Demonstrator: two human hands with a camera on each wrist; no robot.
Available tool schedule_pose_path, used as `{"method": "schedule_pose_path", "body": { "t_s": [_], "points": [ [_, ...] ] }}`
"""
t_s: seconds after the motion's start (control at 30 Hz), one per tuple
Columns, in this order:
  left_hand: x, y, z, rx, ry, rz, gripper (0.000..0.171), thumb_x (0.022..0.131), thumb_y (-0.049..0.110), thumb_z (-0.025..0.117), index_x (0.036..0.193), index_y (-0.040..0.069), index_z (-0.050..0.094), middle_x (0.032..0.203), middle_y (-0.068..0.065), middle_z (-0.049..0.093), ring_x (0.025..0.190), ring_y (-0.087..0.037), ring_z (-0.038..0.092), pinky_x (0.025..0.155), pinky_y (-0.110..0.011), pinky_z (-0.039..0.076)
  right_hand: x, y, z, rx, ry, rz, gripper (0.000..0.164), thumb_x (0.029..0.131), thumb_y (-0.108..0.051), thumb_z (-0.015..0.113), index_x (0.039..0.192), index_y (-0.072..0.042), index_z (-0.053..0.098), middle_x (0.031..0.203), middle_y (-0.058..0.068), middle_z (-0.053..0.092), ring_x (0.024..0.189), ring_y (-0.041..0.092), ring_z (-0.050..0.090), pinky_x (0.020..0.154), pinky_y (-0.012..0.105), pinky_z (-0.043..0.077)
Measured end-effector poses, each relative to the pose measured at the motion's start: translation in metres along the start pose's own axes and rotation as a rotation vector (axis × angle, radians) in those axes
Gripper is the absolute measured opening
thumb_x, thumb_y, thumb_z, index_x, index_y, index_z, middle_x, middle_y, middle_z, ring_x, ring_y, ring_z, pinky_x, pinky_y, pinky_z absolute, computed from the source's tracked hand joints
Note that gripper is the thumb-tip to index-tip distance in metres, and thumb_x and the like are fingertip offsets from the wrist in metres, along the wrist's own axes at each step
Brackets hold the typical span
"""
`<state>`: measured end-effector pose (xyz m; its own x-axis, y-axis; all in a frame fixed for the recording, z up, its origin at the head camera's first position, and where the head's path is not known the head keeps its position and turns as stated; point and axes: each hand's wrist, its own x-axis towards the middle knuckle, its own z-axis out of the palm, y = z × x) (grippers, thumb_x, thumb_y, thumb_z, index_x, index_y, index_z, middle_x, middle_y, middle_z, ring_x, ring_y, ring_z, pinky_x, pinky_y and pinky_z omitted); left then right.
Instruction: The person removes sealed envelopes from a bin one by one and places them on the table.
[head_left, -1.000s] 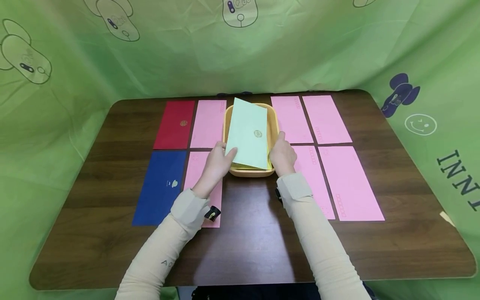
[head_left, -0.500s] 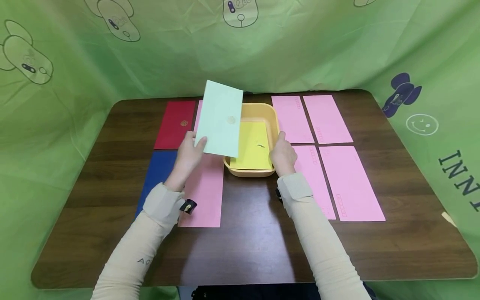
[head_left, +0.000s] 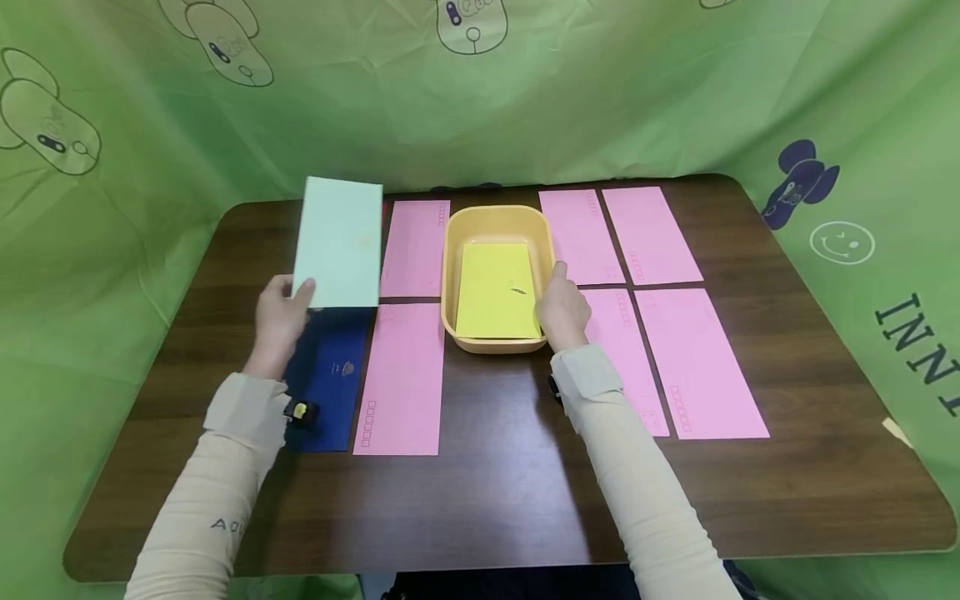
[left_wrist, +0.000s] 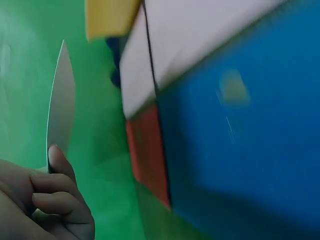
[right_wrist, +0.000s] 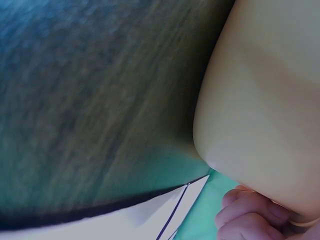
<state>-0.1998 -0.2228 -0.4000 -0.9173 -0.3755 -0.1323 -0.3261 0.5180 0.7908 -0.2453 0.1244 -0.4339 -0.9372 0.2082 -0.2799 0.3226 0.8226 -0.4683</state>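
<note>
My left hand (head_left: 279, 321) pinches a thin mint-green card (head_left: 341, 242) by its lower left corner, thumb on the near face. The card is raised and tilted above the far left of the table, covering nearly all of the red card beneath. Edge-on in the left wrist view, the mint-green card (left_wrist: 61, 100) shows a slight bend. A blue card (head_left: 330, 383) lies partly under my left wrist. At the table's middle, my right hand (head_left: 564, 310) grips the right rim of a yellow plastic tray (head_left: 501, 218). Inside this tray lies a yellow card (head_left: 495, 292) with a small dark mark.
Pink envelopes (head_left: 412, 250) lie flat in rows on both sides of the tray, with narrow gaps between them. The brown wooden table (head_left: 480, 500) has rounded corners. Behind it and at its sides hangs a printed green cloth (head_left: 375, 117).
My left hand has lifted the mint-green card out of the tray and carried it left, baring the yellow card. My right hand has stayed on the tray's rim.
</note>
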Motion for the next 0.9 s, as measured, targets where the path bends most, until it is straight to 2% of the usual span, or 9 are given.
{"method": "schedule_pose_path", "body": {
  "t_s": [0.1,0.37,0.47,0.53,0.6,0.67,0.8,0.83,0.9],
  "points": [
    [0.007,-0.015,-0.015,0.032,0.025,-0.041,0.052,0.101,0.033,0.041,0.138,-0.003,0.041,0.102,-0.017,0.059,0.057,0.002,0.048,0.058,-0.017,0.040,0.000,0.000,0.001,-0.002,0.010,-0.003,0.043,0.092,-0.002,0.043,0.133,-0.007,0.031,0.106,0.023,0.062,0.090,0.038,0.062,0.075,0.047,0.050],
    [0.019,-0.042,-0.046,0.116,0.028,-0.080,0.056,0.101,0.035,0.037,0.140,-0.004,0.039,0.090,-0.006,0.057,0.065,-0.002,0.046,0.063,-0.020,0.038,-0.001,-0.001,0.001,-0.009,0.017,-0.010,0.042,0.093,-0.002,0.042,0.133,-0.007,0.031,0.106,0.023,0.062,0.090,0.038,0.062,0.075,0.047,0.050],
    [0.023,-0.052,-0.057,0.110,0.045,-0.099,0.056,0.100,0.034,0.038,0.139,-0.005,0.041,0.071,0.008,0.060,0.059,-0.002,0.044,0.059,-0.020,0.037,-0.002,-0.001,0.001,-0.012,0.010,-0.006,0.042,0.093,-0.002,0.042,0.133,-0.006,0.031,0.105,0.023,0.062,0.090,0.038,0.062,0.074,0.046,0.050],
    [0.025,-0.060,-0.063,0.080,0.050,-0.123,0.055,0.100,0.033,0.037,0.139,-0.006,0.041,0.055,0.020,0.053,0.053,-0.002,0.043,0.054,-0.021,0.037,-0.002,-0.001,0.001,-0.012,0.008,-0.004,0.042,0.093,-0.002,0.041,0.133,-0.006,0.031,0.106,0.023,0.062,0.091,0.038,0.063,0.074,0.047,0.050],
    [0.027,-0.068,-0.069,0.048,0.047,-0.150,0.056,0.099,0.032,0.037,0.139,-0.006,0.039,0.044,0.026,0.045,0.046,-0.003,0.042,0.049,-0.021,0.038,-0.002,-0.001,0.001,-0.012,0.011,-0.005,0.041,0.093,-0.003,0.041,0.132,-0.006,0.031,0.106,0.023,0.062,0.092,0.038,0.063,0.075,0.047,0.050],
    [0.027,-0.075,-0.072,0.024,0.043,-0.171,0.056,0.099,0.032,0.037,0.139,-0.007,0.038,0.043,0.027,0.045,0.045,-0.003,0.042,0.048,-0.021,0.038,-0.002,-0.001,0.002,-0.012,0.016,-0.008,0.040,0.093,-0.003,0.041,0.132,-0.006,0.032,0.107,0.023,0.062,0.092,0.039,0.063,0.076,0.048,0.050],
    [0.026,-0.087,-0.078,0.084,0.052,-0.190,0.057,0.099,0.033,0.035,0.140,-0.007,0.038,0.045,0.023,0.048,0.047,-0.005,0.045,0.053,-0.023,0.039,-0.002,0.000,0.002,-0.012,0.023,-0.012,0.040,0.093,-0.003,0.041,0.132,-0.006,0.031,0.106,0.023,0.062,0.092,0.039,0.063,0.076,0.048,0.050],
    [0.026,-0.089,-0.079,0.115,0.056,-0.186,0.058,0.099,0.033,0.034,0.140,-0.008,0.037,0.051,0.014,0.057,0.053,-0.011,0.052,0.059,-0.026,0.043,-0.001,-0.001,0.001,-0.014,0.023,-0.013,0.041,0.093,-0.003,0.041,0.132,-0.006,0.031,0.106,0.024,0.062,0.092,0.039,0.063,0.076,0.048,0.050],
    [0.025,-0.092,-0.081,0.183,0.062,-0.179,0.060,0.099,0.034,0.032,0.141,-0.009,0.036,0.079,-0.011,0.070,0.078,-0.029,0.063,0.077,-0.037,0.048,-0.001,-0.001,0.001,-0.016,0.024,-0.012,0.041,0.092,-0.002,0.041,0.132,-0.006,0.031,0.105,0.024,0.062,0.091,0.039,0.062,0.075,0.048,0.050]
  ]
}}
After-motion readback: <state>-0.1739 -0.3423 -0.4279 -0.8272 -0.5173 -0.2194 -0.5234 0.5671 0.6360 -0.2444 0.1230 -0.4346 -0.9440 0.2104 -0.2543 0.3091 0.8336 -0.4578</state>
